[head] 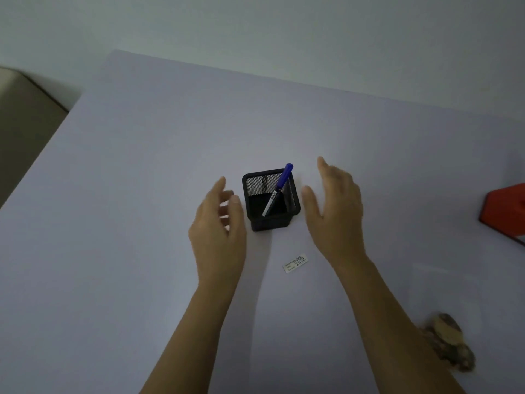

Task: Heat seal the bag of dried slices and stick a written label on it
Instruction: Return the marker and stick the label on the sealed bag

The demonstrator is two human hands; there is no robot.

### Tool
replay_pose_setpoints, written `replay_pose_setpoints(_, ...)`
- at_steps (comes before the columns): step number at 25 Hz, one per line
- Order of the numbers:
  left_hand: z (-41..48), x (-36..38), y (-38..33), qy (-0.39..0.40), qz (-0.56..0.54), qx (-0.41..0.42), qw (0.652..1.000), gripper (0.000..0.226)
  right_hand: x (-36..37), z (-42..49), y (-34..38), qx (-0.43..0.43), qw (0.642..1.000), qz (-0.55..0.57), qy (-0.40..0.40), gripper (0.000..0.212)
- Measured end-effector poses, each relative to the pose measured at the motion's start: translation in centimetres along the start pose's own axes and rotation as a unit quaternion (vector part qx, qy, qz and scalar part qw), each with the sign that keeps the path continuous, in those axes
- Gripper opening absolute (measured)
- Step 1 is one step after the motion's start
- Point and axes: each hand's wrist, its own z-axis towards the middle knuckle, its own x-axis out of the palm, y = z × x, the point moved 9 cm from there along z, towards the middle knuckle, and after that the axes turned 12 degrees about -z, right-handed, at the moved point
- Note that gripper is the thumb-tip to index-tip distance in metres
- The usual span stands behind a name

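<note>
A small white label (296, 262) with dark writing lies flat on the table, between my two forearms. Behind it stands a black mesh pen holder (271, 202) with a blue-capped pen (277, 189) leaning inside. My left hand (218, 228) hovers just left of the holder, fingers apart, holding nothing. On the holder's right, my right hand (335, 211) is open too and touches nothing. The dried slices (449, 341), brown and round, show at the bottom right beside my right forearm; their bag is hard to make out.
A pale lilac table (142, 194) fills the view. A red device (508, 213) sits at the right edge, cut off by the frame. A beige surface (25, 118) lies beyond the table's left edge, with a wall behind.
</note>
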Motion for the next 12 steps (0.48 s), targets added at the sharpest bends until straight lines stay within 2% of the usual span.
replay_pose_setpoints(2, -1.8, -2.1, 0.6, -0.072, -0.024, 0.037, 0.996, 0.024, 0.5, -2.3, -3.2, 0.027, 0.998, 0.046, 0.034, 0.033)
replay_pose_setpoints(3, -2.9, -2.4, 1.2, -0.076, -0.019, 0.051, 0.996, 0.019, 1.3, -3.5, -4.4, 0.026, 0.995, 0.049, 0.078, 0.029)
replay_pose_setpoints(5, -5.1, -1.0, 2.8, -0.009, 0.015, 0.074, 0.997, 0.014, 3.2, -5.9, -5.5, -0.004, 0.985, 0.035, 0.167, 0.03)
replay_pose_setpoints(7, -6.8, 2.1, 5.1, 0.102, 0.067, 0.06, 0.991, 0.014, 4.5, -7.1, -5.5, -0.037, 0.976, 0.012, 0.216, 0.035)
replay_pose_setpoints(9, -7.7, 4.5, 6.8, 0.17, 0.129, 0.055, 0.975, 0.026, 5.0, -7.5, -5.0, -0.057, 0.972, -0.001, 0.229, 0.038)
replay_pose_setpoints(12, -8.0, 6.5, 7.0, 0.201, 0.186, 0.095, 0.957, 0.029, 4.9, -7.7, -4.3, -0.072, 0.975, 0.001, 0.212, 0.033)
